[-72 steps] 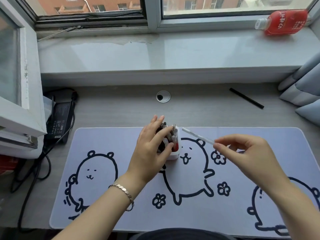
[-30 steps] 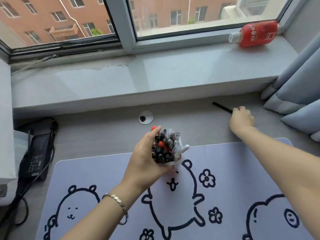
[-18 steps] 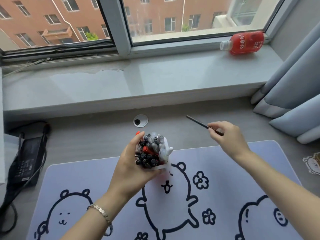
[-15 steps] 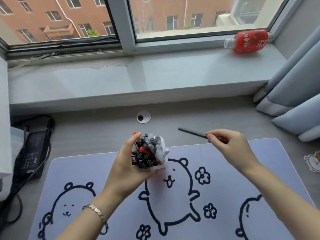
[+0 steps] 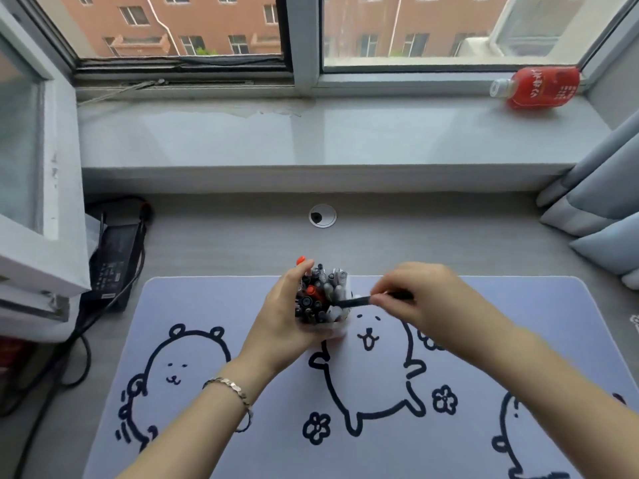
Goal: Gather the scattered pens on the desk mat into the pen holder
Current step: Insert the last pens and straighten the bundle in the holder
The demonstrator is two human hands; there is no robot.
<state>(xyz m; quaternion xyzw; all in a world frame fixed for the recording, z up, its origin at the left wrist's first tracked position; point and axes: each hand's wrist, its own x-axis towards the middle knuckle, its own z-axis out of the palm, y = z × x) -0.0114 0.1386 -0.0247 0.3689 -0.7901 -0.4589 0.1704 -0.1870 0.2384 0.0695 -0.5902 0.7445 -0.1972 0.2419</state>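
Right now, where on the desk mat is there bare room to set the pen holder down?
The desk mat is bare left of the left hand and below both forearms. It's crowded mid-mat, where the right hand feeds a black pen into the pen holder.

Left hand (image 5: pixel 281 326) wraps the pen holder (image 5: pixel 328 328) from its left side, the holder crammed with pens (image 5: pixel 320 295), caps up. Right hand (image 5: pixel 425 305) sits just right of the holder, its grip pinched on a black pen (image 5: pixel 356 300), the pen's tip pointing left and meeting the packed bundle at the holder's rim. Under the holder lies the desk mat (image 5: pixel 193 305) with bear drawings. Beyond the holder, a round cable grommet (image 5: pixel 322 216) in the table (image 5: pixel 224 243). Far right of it, a red bottle (image 5: pixel 539 87) lies on the windowsill (image 5: pixel 311 136).
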